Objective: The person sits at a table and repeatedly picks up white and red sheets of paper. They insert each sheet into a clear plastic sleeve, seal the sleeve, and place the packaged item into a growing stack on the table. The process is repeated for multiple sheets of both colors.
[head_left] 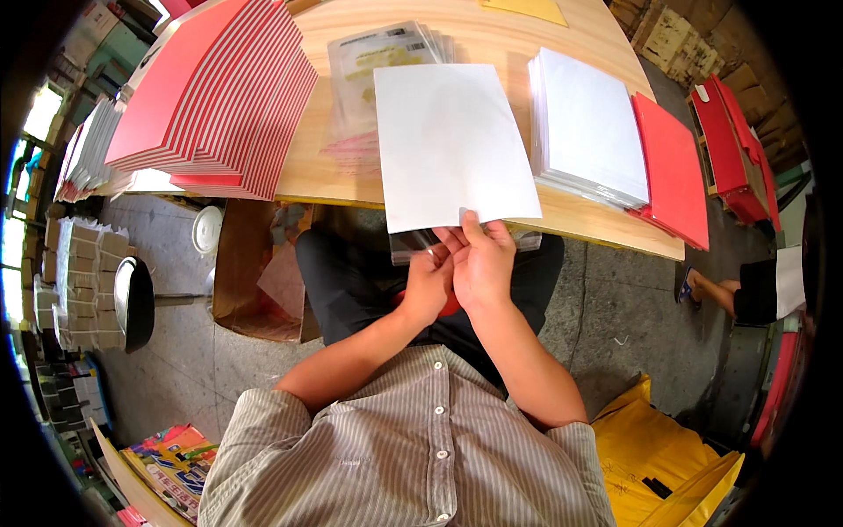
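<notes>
A white stack of paper or booklet (pixel 452 145) lies tilted over the table's near edge, above my lap. My right hand (pixel 483 263) grips its near edge, thumb on top and fingers underneath. Clear plastic, apparently a bag (pixel 406 246), shows past that near edge on both sides; whether it surrounds the paper or only lies beneath, I cannot tell. Close beside the right hand, my left hand (pixel 428 285) has its fingers curled in at the plastic, partly hidden. Behind the paper lie several flat clear plastic bags (pixel 356 83) on the table.
A tall stack of red-covered booklets (pixel 219 97) stands at the left of the wooden table (pixel 307 167). On the right are a wrapped white stack (pixel 588 123) and red booklets (pixel 672 167). Below are a cardboard box (pixel 250 290) and a yellow bag (pixel 650 448). Another person's leg (pixel 716 294) shows far right.
</notes>
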The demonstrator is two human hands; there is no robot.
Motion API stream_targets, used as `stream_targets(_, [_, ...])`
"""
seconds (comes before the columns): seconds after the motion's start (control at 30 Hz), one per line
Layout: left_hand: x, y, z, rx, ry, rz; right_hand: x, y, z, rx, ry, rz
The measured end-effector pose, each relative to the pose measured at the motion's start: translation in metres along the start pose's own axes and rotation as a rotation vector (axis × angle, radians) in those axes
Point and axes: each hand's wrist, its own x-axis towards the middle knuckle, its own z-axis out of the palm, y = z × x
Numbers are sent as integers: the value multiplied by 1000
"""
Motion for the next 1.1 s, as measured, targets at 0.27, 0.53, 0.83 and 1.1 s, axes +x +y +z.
stream_targets(0.27, [22,-5,-40,-67,-20,-195,29,23,-11,-1,66,207])
stream_targets(0.53, [12,-6,-67,-164,95,-187,-7,-6,-59,-203,-77,242])
stream_targets(0.83, [-21,-34,-90,-38,38,-227,5,-11,-141,-349,45,-82])
stream_targets(1.1, [-27,-20,-76,114,-53,-198,22,-11,-124,-437,73,-98])
